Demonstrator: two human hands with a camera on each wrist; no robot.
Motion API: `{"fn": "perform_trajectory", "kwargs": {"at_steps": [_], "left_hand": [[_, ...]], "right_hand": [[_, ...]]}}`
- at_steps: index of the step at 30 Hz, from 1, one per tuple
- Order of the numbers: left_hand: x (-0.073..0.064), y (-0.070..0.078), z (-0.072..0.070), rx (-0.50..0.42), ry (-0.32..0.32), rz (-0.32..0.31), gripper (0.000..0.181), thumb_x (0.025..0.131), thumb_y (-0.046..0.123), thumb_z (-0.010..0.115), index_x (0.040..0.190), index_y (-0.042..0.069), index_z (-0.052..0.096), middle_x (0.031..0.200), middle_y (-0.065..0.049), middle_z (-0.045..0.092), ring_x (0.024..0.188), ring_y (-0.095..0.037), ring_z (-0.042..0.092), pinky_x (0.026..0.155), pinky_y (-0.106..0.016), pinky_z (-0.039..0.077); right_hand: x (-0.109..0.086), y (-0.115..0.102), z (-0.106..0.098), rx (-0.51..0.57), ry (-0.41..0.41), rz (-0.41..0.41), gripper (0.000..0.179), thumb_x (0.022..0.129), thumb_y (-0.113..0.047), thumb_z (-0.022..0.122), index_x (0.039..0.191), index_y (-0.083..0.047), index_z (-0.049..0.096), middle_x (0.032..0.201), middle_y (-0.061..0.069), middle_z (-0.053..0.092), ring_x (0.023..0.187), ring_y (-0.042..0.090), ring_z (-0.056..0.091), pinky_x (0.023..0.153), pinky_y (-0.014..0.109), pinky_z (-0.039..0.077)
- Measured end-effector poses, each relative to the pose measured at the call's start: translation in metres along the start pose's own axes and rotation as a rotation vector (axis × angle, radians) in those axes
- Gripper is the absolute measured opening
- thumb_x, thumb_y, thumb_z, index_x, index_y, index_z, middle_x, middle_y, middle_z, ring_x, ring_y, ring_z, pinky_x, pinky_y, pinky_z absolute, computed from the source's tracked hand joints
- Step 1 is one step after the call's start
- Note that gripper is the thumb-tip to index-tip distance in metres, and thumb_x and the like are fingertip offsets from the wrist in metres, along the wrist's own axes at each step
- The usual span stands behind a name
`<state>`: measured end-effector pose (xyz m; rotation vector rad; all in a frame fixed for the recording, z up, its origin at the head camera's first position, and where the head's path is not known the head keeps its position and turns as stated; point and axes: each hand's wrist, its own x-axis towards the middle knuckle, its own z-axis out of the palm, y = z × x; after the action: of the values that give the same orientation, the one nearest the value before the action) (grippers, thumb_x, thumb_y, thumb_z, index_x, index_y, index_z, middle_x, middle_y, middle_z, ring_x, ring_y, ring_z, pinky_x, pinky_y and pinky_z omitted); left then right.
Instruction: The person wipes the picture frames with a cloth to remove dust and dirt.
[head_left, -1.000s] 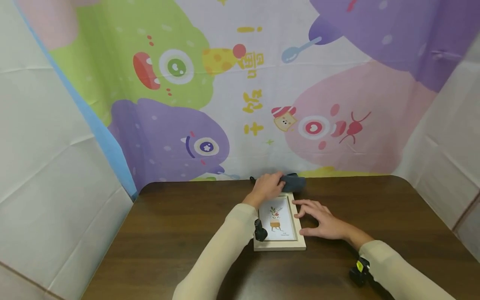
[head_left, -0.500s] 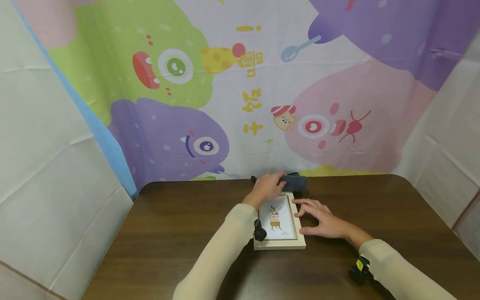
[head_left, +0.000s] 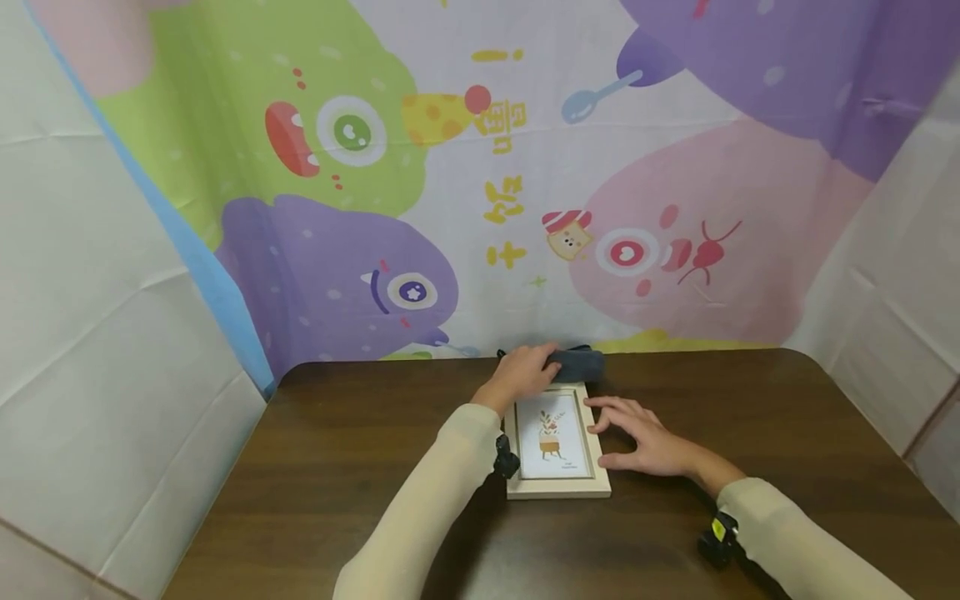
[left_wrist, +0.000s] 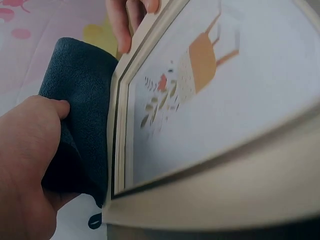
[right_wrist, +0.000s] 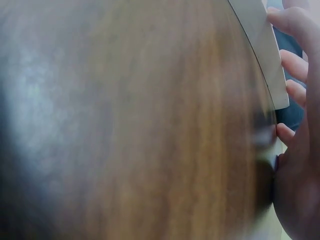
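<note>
A pale wooden picture frame [head_left: 558, 493] lies flat on the table, showing a print of a plant in an orange-and-white pot on legs. At its far end my left hand [head_left: 522, 372] grips a folded dark blue cloth [head_left: 577, 365]. In the left wrist view the thumb presses on the cloth [left_wrist: 85, 75], which lies against the frame's end edge [left_wrist: 116, 125]. My right hand [head_left: 648, 442] touches the frame's right side with thumb and fingertips spread along it. The right wrist view shows these fingertips [right_wrist: 295, 65] against the frame's side [right_wrist: 267, 55].
The brown wooden table [head_left: 345, 467] ends at a cartoon-printed curtain [head_left: 517, 308] just behind the cloth. White panels stand at the left [head_left: 90, 292] and right [head_left: 885, 275]. A small dark loop [left_wrist: 95, 221] sticks out by the cloth.
My left hand has shifted slightly left along the frame's far end, carrying the cloth with it. The right hand and the picture frame stay put.
</note>
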<state>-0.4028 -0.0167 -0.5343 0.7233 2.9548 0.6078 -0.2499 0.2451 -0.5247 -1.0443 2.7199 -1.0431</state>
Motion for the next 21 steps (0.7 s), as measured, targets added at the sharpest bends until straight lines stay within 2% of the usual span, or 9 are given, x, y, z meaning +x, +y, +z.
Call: {"fn": "perform_trajectory", "kwargs": {"at_steps": [4, 5, 11, 16, 21], "left_hand": [[-0.005, -0.007, -0.007, 0.013, -0.026, -0.013, 0.043, 0.118, 0.042, 0.056, 0.16, 0.033, 0.061, 0.15, -0.003, 0.077, 0.134, -0.026, 0.076, 0.113, -0.051, 0.06], [0.0, -0.016, -0.001, 0.005, -0.024, -0.003, 0.044, 0.118, 0.044, 0.055, 0.16, 0.034, 0.061, 0.15, -0.003, 0.077, 0.134, -0.027, 0.076, 0.113, -0.052, 0.06], [-0.006, -0.035, -0.009, -0.025, -0.047, -0.009, 0.047, 0.117, 0.046, 0.057, 0.162, 0.032, 0.059, 0.153, -0.004, 0.075, 0.136, -0.029, 0.074, 0.115, -0.055, 0.058], [-0.01, -0.047, -0.014, -0.048, -0.027, -0.033, 0.047, 0.116, 0.044, 0.059, 0.161, 0.03, 0.062, 0.157, -0.004, 0.072, 0.144, -0.032, 0.07, 0.121, -0.059, 0.054], [-0.012, -0.053, -0.014, -0.045, 0.001, -0.029, 0.045, 0.116, 0.043, 0.058, 0.157, 0.028, 0.065, 0.156, -0.004, 0.073, 0.146, -0.033, 0.069, 0.123, -0.06, 0.053]], "right_hand": [[0.0, -0.001, 0.0, -0.001, 0.003, 0.003, 0.026, 0.097, -0.032, 0.089, 0.114, -0.032, 0.069, 0.173, 0.015, 0.051, 0.156, 0.052, 0.044, 0.111, 0.082, 0.03], [0.0, -0.001, 0.0, 0.002, 0.004, 0.003, 0.026, 0.097, -0.031, 0.089, 0.114, -0.032, 0.069, 0.172, 0.016, 0.051, 0.156, 0.052, 0.044, 0.111, 0.083, 0.03], [-0.001, -0.001, 0.0, -0.001, 0.007, 0.01, 0.027, 0.097, -0.032, 0.089, 0.113, -0.033, 0.068, 0.172, 0.015, 0.052, 0.156, 0.051, 0.044, 0.111, 0.083, 0.03], [-0.001, -0.001, 0.001, -0.007, 0.01, 0.015, 0.026, 0.097, -0.033, 0.089, 0.114, -0.033, 0.069, 0.172, 0.015, 0.053, 0.156, 0.05, 0.045, 0.111, 0.079, 0.031], [0.0, 0.0, 0.002, -0.009, 0.009, 0.026, 0.026, 0.097, -0.034, 0.089, 0.114, -0.034, 0.069, 0.172, 0.014, 0.053, 0.156, 0.049, 0.044, 0.112, 0.077, 0.031]]}}
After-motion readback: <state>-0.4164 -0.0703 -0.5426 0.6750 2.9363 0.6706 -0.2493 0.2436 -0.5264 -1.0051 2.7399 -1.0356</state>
